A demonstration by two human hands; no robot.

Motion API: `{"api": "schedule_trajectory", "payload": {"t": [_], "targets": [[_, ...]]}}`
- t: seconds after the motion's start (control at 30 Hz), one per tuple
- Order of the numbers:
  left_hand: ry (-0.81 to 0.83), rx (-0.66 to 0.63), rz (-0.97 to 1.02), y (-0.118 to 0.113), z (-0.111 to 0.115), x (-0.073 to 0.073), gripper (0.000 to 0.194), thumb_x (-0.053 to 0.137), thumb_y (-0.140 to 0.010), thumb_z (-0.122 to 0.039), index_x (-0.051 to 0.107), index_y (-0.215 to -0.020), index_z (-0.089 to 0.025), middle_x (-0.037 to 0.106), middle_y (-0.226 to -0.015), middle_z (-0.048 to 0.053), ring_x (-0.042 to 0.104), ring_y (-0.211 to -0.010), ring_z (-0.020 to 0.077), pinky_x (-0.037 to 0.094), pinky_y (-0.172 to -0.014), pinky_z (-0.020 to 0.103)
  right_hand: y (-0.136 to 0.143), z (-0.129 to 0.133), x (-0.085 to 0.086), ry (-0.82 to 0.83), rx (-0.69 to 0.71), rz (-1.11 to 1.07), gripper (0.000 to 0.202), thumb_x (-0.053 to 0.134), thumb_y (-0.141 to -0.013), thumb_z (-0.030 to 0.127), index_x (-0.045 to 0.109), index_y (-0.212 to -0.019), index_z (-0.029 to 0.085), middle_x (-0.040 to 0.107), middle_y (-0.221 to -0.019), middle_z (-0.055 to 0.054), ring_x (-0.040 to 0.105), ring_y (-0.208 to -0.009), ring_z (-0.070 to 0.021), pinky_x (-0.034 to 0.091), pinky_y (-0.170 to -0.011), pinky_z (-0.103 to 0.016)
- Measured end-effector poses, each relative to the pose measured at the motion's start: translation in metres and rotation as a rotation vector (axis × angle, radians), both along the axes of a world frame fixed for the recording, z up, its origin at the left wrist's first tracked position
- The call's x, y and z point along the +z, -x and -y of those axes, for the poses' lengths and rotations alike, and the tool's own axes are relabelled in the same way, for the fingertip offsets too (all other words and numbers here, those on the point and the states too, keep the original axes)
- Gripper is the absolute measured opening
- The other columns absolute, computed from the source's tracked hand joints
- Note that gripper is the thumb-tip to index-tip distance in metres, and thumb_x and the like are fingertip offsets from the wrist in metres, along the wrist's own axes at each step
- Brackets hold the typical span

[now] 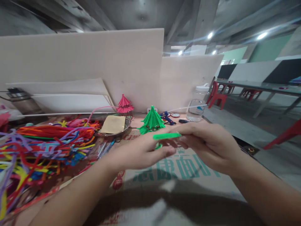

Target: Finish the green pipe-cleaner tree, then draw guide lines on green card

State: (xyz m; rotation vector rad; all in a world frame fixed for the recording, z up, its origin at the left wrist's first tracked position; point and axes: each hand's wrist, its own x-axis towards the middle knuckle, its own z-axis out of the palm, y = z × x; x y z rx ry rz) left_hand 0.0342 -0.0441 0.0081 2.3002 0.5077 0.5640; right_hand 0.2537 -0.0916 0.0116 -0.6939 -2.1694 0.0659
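Note:
My right hand (213, 144) is closed, its fingertips at one end of a short, fuzzy green pipe cleaner (166, 136) that looks doubled over. The piece lies level across the index-finger side of my left hand (147, 150). That hand is stretched out, thumb apart from the fingers, whose tips are partly hidden by the right hand. A sliver of green shows in the gap above my left thumb; I cannot tell what it belongs to. Just beyond both hands stands a tiered green pipe-cleaner tree (152, 121), its lower part covered by my left hand.
Heaped pipe cleaners (47, 150) of many colours fill the left side. A pink tiered tree (124, 105), a bowl with a yellowish pad (113, 124), a blue glue gun (167, 117) and a clear bottle (197, 106) stand behind. Printed cardboard (178, 185) covers the table.

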Motion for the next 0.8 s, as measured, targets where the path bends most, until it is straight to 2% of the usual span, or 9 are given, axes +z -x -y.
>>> {"api": "schedule_trajectory", "payload": {"t": [0.1, 0.17, 0.27, 0.37, 0.43, 0.47, 0.5, 0.6, 0.8], "targets": [[-0.002, -0.077, -0.103, 0.004, 0.008, 0.012, 0.031, 0.049, -0.104, -0.033, 0.075, -0.092, -0.021, 0.073, -0.083, 0.001, 0.068, -0.077, 0.014, 0.051, -0.069, 0.021, -0.009, -0.014, -0.002, 0.008, -0.107, -0.099, 0.02, 0.053, -0.1, 0.02, 0.071, -0.107, 0.025, 0.073, -0.084, 0.0, 0.066, -0.067, -0.0127, 0.05, -0.06, -0.024], [-0.047, -0.035, -0.052, 0.015, 0.012, 0.025, 0.033, 0.051, -0.102, -0.032, 0.072, -0.079, -0.021, 0.07, -0.073, -0.001, 0.065, -0.069, 0.0123, 0.048, -0.064, 0.02, -0.021, -0.023, 0.001, -0.001, -0.21, -0.17, 0.019, 0.055, -0.099, 0.022, 0.073, -0.101, 0.024, 0.068, -0.073, 0.002, 0.06, -0.059, -0.0127, 0.045, -0.055, -0.025], [-0.12, 0.15, 0.102, 0.039, 0.014, 0.045, 0.041, 0.053, -0.098, -0.032, 0.056, -0.058, -0.02, 0.051, -0.052, -0.004, 0.047, -0.048, 0.0097, 0.036, -0.049, 0.023, -0.039, -0.036, 0.004, -0.021, -0.324, -0.187, 0.017, 0.059, -0.097, 0.025, 0.076, -0.098, 0.023, 0.062, -0.064, 0.002, 0.053, -0.054, -0.0126, 0.037, -0.051, -0.026], [-0.256, 0.484, 0.093, 0.06, 0.0, 0.053, 0.051, 0.048, -0.097, -0.041, 0.039, -0.051, -0.021, 0.035, -0.05, -0.004, 0.033, -0.046, 0.0096, 0.027, -0.045, 0.025, -0.044, -0.047, 0.002, 0.004, -0.34, -0.081, 0.023, 0.055, -0.098, 0.028, 0.076, -0.102, 0.02, 0.061, -0.061, 0.001, 0.05, -0.051, -0.013, 0.035, -0.05, -0.026], [-0.416, 0.674, -0.039, 0.069, -0.019, 0.049, 0.036, 0.055, -0.092, -0.046, 0.058, -0.067, -0.02, 0.049, -0.059, -0.003, 0.043, -0.054, 0.012, 0.032, -0.05, 0.025, -0.038, -0.053, -0.005, 0.049, -0.322, 0.005, 0.026, 0.05, -0.099, 0.027, 0.073, -0.109, 0.019, 0.061, -0.061, 0.002, 0.05, -0.05, -0.0132, 0.035, -0.05, -0.026], [-0.437, 0.731, -0.075, 0.071, -0.03, 0.044, 0.029, 0.059, -0.088, -0.048, 0.067, -0.09, -0.02, 0.061, -0.071, -0.001, 0.052, -0.062, 0.0147, 0.038, -0.055, 0.026, -0.033, -0.057, -0.011, 0.067, -0.318, 0.051, 0.026, 0.049, -0.1, 0.026, 0.071, -0.112, 0.018, 0.063, -0.063, 0.001, 0.051, -0.051, -0.0135, 0.035, -0.051, -0.026], [-0.409, 0.768, -0.114, 0.072, -0.041, 0.038, 0.039, 0.061, -0.086, -0.05, 0.067, -0.109, -0.02, 0.069, -0.087, 0.003, 0.06, -0.071, 0.018, 0.045, -0.061, 0.028, -0.028, -0.061, -0.017, 0.081, -0.317, 0.1, 0.025, 0.049, -0.1, 0.025, 0.069, -0.112, 0.017, 0.066, -0.067, 0.0, 0.053, -0.053, -0.0141, 0.036, -0.054, -0.027], [-0.225, 0.64, -0.286, 0.069, -0.069, 0.015, 0.063, 0.061, -0.082, -0.062, 0.063, -0.129, -0.019, 0.07, -0.126, 0.011, 0.069, -0.103, 0.0264, 0.054, -0.083, 0.033, -0.015, -0.076, -0.04, 0.072, -0.341, 0.239, 0.02, 0.05, -0.1, 0.024, 0.068, -0.103, 0.018, 0.073, -0.085, -0.006, 0.063, -0.071, -0.0196, 0.04, -0.064, -0.029], [-0.073, 0.488, -0.344, 0.052, -0.091, -0.019, 0.08, 0.064, -0.081, -0.063, 0.05, -0.146, -0.019, 0.062, -0.144, 0.012, 0.064, -0.126, 0.0293, 0.053, -0.098, 0.034, -0.007, -0.094, -0.074, 0.04, -0.378, 0.271, 0.019, 0.05, -0.1, 0.026, 0.067, -0.102, 0.018, 0.074, -0.09, -0.01, 0.067, -0.078, -0.0241, 0.04, -0.066, -0.03]]}}
